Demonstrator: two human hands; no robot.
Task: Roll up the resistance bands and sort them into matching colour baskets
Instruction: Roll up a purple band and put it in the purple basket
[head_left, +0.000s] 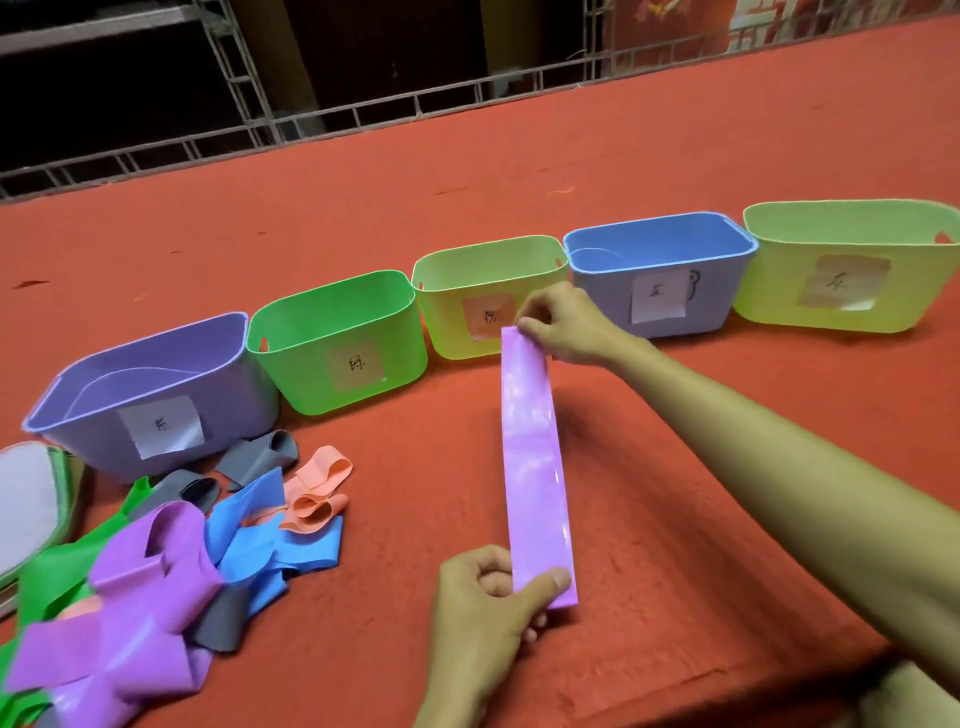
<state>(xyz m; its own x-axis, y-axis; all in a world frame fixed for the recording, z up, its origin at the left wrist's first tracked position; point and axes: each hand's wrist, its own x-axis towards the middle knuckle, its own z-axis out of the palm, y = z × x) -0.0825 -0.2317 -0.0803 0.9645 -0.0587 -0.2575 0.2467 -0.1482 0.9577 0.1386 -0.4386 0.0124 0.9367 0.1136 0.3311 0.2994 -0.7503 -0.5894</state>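
Note:
A purple resistance band (532, 457) is stretched flat and straight over the red table. My left hand (483, 613) pinches its near end between thumb and fingers. My right hand (563, 325) pinches its far end. A row of labelled baskets stands behind: purple basket (93, 415), green basket (291, 358), a yellow-green basket (441, 306), blue basket (597, 280) and a second yellow-green basket (769, 291). A loose pile at the left holds purple bands (156, 587), blue bands (254, 540), peach bands (317, 493), grey bands (254, 457) and green bands (57, 571).
A white pouch with green trim (31, 504) lies at the far left edge. The red cloth (675, 493) covers the whole table. A metal railing (363, 114) runs along the table's far side.

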